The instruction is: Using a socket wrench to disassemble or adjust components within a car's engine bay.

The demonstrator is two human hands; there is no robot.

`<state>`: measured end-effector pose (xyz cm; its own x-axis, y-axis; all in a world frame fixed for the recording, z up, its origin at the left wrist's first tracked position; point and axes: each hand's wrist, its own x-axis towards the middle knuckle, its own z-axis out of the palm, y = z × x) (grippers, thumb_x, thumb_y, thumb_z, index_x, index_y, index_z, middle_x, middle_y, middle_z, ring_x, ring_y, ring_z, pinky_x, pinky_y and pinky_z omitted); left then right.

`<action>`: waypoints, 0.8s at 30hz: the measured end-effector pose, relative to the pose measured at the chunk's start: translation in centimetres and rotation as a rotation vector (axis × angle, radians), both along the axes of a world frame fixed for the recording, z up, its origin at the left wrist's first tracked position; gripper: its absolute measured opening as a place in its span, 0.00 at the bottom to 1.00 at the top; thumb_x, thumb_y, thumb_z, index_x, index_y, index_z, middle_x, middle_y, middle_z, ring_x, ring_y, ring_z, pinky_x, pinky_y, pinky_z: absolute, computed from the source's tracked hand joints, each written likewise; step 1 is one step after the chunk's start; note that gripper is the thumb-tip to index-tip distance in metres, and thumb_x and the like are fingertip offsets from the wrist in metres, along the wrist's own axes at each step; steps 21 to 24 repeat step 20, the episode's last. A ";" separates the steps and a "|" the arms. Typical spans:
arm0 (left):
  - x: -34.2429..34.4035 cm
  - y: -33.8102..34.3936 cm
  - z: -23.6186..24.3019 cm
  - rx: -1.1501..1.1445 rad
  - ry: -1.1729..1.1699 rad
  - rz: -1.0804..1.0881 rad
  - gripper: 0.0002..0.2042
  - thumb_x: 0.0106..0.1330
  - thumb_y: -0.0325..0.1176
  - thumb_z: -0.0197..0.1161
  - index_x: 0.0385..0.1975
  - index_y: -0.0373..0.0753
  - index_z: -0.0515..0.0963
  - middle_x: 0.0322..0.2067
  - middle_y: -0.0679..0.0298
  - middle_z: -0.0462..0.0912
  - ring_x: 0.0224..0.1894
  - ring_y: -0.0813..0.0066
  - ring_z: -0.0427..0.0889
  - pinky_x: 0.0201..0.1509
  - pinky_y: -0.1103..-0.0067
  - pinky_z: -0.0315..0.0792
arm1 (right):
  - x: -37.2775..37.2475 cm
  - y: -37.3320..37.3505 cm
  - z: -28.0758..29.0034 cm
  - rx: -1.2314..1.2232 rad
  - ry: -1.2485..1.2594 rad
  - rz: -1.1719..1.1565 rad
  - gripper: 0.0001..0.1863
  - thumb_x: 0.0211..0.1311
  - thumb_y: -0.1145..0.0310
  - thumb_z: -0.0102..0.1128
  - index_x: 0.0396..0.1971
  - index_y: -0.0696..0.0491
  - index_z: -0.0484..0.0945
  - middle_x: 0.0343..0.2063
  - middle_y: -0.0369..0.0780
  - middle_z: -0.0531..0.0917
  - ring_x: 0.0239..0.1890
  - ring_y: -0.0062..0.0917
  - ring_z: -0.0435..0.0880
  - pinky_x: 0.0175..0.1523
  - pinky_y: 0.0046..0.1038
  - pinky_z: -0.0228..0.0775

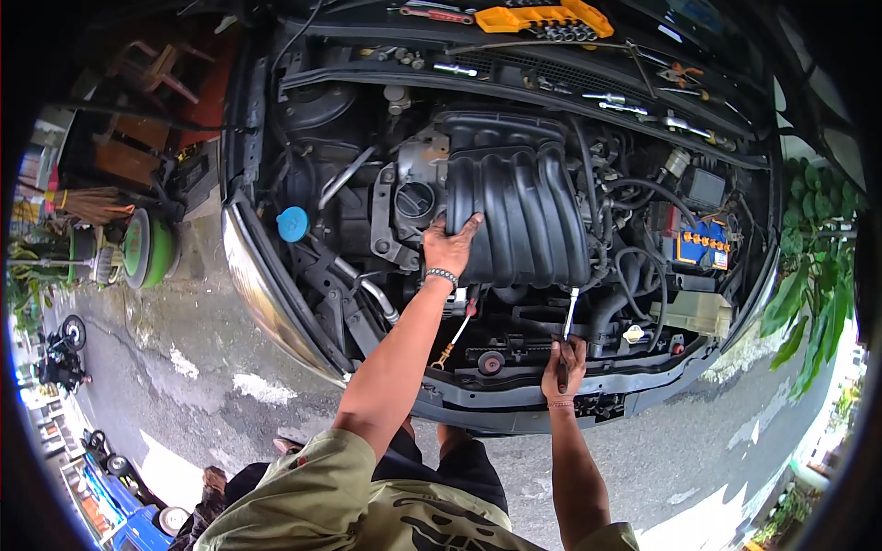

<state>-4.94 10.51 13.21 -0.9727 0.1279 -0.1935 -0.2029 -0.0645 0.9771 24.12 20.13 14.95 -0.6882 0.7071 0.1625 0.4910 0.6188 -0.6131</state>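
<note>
A large black ribbed intake manifold (519, 216) lies over the middle of the engine. My left hand (448, 248) grips its left edge, thumb resting on the ribs and the other fingers bent down by the side, their tips hidden. Just left of that hand is a round black oil filler cap (414, 199). In front of the manifold, my right hand (564, 363) is closed round the dark handle of a silver-shafted hand tool (571, 314). The shaft points up to the manifold's lower right edge, where its tip is hard to make out. A dipstick (448, 354) with an orange loop stands between my forearms.
Along the back of the bay lie a yellow socket holder (544, 18), loose sockets (455, 70) and pliers (680, 75). A battery (703, 243) and a pale reservoir (695, 313) sit at right, a blue cap (292, 223) at left. The front crossmember (478, 393) runs before me.
</note>
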 end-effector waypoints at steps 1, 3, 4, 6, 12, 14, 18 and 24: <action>0.4 0.3 -0.1 0.077 -0.091 0.000 0.12 0.58 0.32 0.73 0.33 0.29 0.81 0.28 0.63 0.85 0.29 0.81 0.80 0.37 0.82 0.75 | 0.0 0.1 0.0 -0.021 0.020 -0.001 0.07 0.65 0.70 0.58 0.38 0.54 0.82 0.40 0.44 0.76 0.40 0.39 0.80 0.43 0.35 0.73; 0.9 0.4 -0.4 0.109 -0.025 0.023 0.09 0.59 0.28 0.71 0.32 0.28 0.81 0.29 0.65 0.84 0.30 0.83 0.80 0.38 0.84 0.75 | 0.3 0.1 -0.2 -0.102 0.050 -0.011 0.06 0.63 0.71 0.59 0.38 0.54 0.82 0.40 0.44 0.77 0.40 0.40 0.80 0.43 0.35 0.73; 0.9 0.2 -0.4 0.013 0.008 0.013 0.09 0.59 0.28 0.71 0.33 0.28 0.81 0.29 0.65 0.84 0.30 0.84 0.79 0.38 0.85 0.74 | 0.1 0.4 -0.4 -0.025 0.093 0.014 0.07 0.63 0.72 0.60 0.38 0.54 0.82 0.40 0.45 0.77 0.40 0.41 0.80 0.42 0.36 0.73; 0.8 0.2 -0.6 0.059 0.036 0.010 0.11 0.60 0.30 0.71 0.34 0.29 0.81 0.29 0.65 0.85 0.29 0.84 0.79 0.37 0.85 0.73 | 0.3 0.5 -0.5 -0.013 0.042 0.009 0.07 0.62 0.72 0.60 0.39 0.53 0.82 0.40 0.44 0.77 0.40 0.41 0.80 0.42 0.35 0.73; -0.2 -0.3 -1.1 -0.138 -0.006 -0.054 0.16 0.61 0.39 0.71 0.38 0.30 0.81 0.32 0.65 0.84 0.32 0.82 0.77 0.42 0.82 0.72 | 0.7 0.7 -0.1 -0.072 0.052 -0.007 0.10 0.63 0.69 0.58 0.42 0.51 0.83 0.41 0.45 0.77 0.42 0.40 0.80 0.46 0.34 0.73; -0.2 -0.8 -0.6 -0.227 0.004 -0.116 0.19 0.62 0.40 0.69 0.42 0.28 0.79 0.35 0.62 0.84 0.35 0.79 0.79 0.44 0.81 0.72 | 0.0 0.6 1.6 -0.069 0.090 0.018 0.11 0.62 0.72 0.59 0.44 0.51 0.83 0.39 0.45 0.77 0.41 0.39 0.80 0.46 0.33 0.72; -0.8 -1.5 0.1 -0.351 0.123 -0.200 0.24 0.60 0.45 0.70 0.41 0.25 0.77 0.35 0.46 0.85 0.40 0.59 0.85 0.47 0.74 0.74 | -3.5 3.8 6.9 -0.018 0.207 0.225 0.17 0.60 0.74 0.61 0.50 0.49 0.81 0.38 0.44 0.78 0.39 0.36 0.80 0.45 0.31 0.73; -0.8 -1.9 -0.3 -0.445 0.086 -0.218 0.26 0.60 0.46 0.70 0.46 0.27 0.76 0.39 0.49 0.85 0.45 0.61 0.84 0.52 0.75 0.72 | -6.0 5.5 9.4 0.016 0.206 0.311 0.17 0.60 0.73 0.61 0.51 0.49 0.81 0.38 0.44 0.78 0.39 0.36 0.80 0.45 0.31 0.73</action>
